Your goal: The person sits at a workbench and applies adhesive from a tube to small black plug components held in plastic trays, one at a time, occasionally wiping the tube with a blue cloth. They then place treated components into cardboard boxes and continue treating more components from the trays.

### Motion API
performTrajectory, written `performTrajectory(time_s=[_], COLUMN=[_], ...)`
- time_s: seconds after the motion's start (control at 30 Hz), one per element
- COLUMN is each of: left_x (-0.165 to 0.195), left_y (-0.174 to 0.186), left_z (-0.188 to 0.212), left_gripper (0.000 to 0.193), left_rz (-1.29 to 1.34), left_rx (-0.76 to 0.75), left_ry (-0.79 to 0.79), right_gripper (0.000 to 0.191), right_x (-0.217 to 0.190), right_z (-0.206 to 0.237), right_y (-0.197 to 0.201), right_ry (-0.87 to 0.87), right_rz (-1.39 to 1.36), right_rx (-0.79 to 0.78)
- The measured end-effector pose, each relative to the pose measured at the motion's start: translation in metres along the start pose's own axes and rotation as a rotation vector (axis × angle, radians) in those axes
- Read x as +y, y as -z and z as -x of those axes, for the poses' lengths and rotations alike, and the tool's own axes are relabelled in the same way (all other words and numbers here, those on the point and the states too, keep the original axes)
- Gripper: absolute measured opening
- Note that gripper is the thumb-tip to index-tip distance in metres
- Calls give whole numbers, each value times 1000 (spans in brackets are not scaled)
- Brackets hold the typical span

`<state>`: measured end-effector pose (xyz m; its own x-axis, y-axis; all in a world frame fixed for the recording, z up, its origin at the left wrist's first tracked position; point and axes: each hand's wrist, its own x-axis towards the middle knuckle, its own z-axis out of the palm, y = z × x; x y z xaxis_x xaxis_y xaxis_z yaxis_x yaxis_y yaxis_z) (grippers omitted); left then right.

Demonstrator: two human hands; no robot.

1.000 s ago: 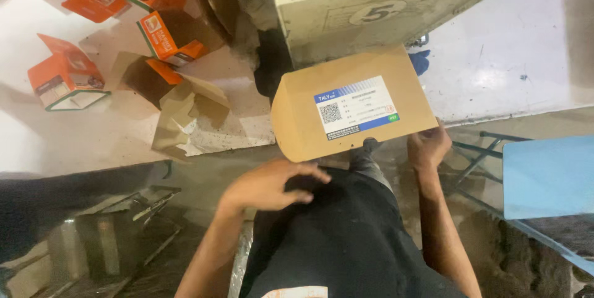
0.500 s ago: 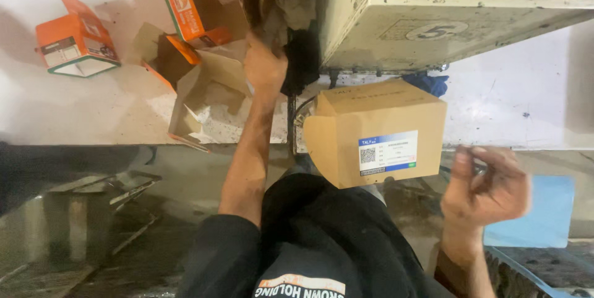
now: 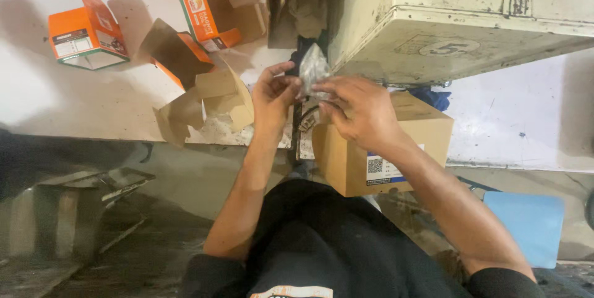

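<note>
Both hands are up in front of the person, close together, and they pinch a small see-through crinkly plastic bag (image 3: 312, 69) between them. The left hand (image 3: 272, 97) grips the bag's left side with thumb and fingers. The right hand (image 3: 359, 112) grips its lower right edge with its fingertips. The bag sticks up above the fingers, and I cannot tell what is inside it.

It looks like the work is in the middle. The bag is out and in the hands, but it looks closed, so opening it seems not yet done.

Just under the right hand sits a brown cardboard box with a white and blue label (image 3: 383, 149). An open, torn brown carton (image 3: 213, 103) lies left of the left hand. Orange and white small boxes (image 3: 86, 35) lie further off on the white table (image 3: 37, 100). A big dirty cream metal machine (image 3: 458, 19) stands above the hands.
</note>
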<state>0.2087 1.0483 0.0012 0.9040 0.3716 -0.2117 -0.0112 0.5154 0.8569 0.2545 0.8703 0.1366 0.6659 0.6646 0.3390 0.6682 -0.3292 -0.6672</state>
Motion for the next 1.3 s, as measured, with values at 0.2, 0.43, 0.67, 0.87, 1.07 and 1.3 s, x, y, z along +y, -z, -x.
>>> performTrajectory(time_s=[0.2,0.43,0.67,0.87,1.07,1.3], left_x=[25,42,65,60,40,24], left_y=[-9,-10,-21,-26,-26,-13], left_z=[27,31,38,33,16,-1], left_gripper=[38,33,29,26,24,41], left_rz=[288,462,386,171,-149,396], left_rx=[-14,-16,20,-60,95,-56], left_ry=[42,34,-12,-246,-420,28], right_gripper=[26,31,29,8,25,13], right_x=[24,25,11,9,22,31], right_z=[-16,-17,-17,-36,-56,-51], right_y=[-11,0,3,2,-20,-38], right_ry=[42,464,312,-78,-133,-9], right_rz=[86,132,-26,64,260,352], right_rx=[-118,-124,-172,-421,-331,-193])
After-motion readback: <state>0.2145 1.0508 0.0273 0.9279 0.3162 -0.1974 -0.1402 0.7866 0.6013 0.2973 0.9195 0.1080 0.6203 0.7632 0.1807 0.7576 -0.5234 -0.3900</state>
